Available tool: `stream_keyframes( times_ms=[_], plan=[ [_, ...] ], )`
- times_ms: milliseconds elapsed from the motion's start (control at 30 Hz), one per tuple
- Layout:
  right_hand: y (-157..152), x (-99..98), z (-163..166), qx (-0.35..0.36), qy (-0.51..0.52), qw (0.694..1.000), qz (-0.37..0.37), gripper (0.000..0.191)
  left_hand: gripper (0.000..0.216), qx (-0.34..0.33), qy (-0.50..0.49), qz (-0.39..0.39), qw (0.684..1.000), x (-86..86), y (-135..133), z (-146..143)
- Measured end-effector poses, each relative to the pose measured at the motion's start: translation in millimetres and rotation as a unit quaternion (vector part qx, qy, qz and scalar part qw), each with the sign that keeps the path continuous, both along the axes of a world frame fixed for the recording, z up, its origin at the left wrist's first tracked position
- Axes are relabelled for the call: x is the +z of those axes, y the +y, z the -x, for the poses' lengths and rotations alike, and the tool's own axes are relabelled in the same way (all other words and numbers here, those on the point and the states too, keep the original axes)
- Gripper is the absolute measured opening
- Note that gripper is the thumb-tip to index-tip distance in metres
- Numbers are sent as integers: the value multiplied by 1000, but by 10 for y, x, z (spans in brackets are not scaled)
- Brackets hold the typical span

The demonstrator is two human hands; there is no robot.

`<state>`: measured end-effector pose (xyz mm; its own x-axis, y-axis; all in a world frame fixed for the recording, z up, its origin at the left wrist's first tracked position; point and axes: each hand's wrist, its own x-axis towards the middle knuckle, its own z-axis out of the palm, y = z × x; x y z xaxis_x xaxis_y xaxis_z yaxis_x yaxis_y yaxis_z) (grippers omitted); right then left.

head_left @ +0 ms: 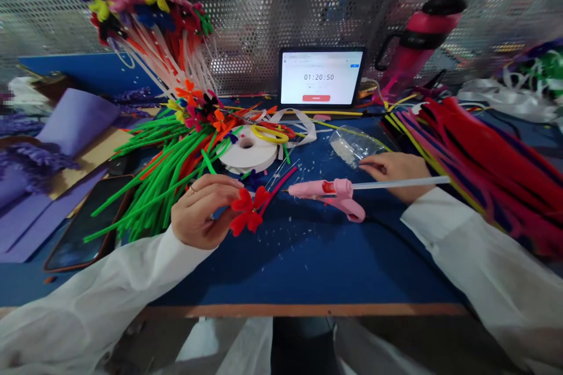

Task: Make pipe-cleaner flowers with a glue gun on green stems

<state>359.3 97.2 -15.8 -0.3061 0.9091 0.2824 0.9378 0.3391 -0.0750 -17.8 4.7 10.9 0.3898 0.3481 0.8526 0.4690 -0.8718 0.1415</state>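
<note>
Red flower: fuzzy, rounded petals (almost velvety), in from the tabletop's near edge.
Left grip: you're pinching the flower.
Right grip: by the clear plastic dish; can't tell if grasping.

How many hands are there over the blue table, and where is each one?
2. The left hand holds a red flower, left of the pink glue gun; the right hand is beside the clear dish, beyond the glue stick.

Left hand pinching red fuzzy flower.
</note>
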Motion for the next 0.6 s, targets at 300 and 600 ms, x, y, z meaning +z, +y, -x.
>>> stream_keyframes(
  times_ms=[300,600],
  plan=[
    [19,-69,48,80,-98,989,-71,33,9,7,4,3,1000,-8,-13,1],
    [-32,-17,79,63,-101,989,-88,31,14,2,2,11,1000,-41,-10,23]
  ],
)
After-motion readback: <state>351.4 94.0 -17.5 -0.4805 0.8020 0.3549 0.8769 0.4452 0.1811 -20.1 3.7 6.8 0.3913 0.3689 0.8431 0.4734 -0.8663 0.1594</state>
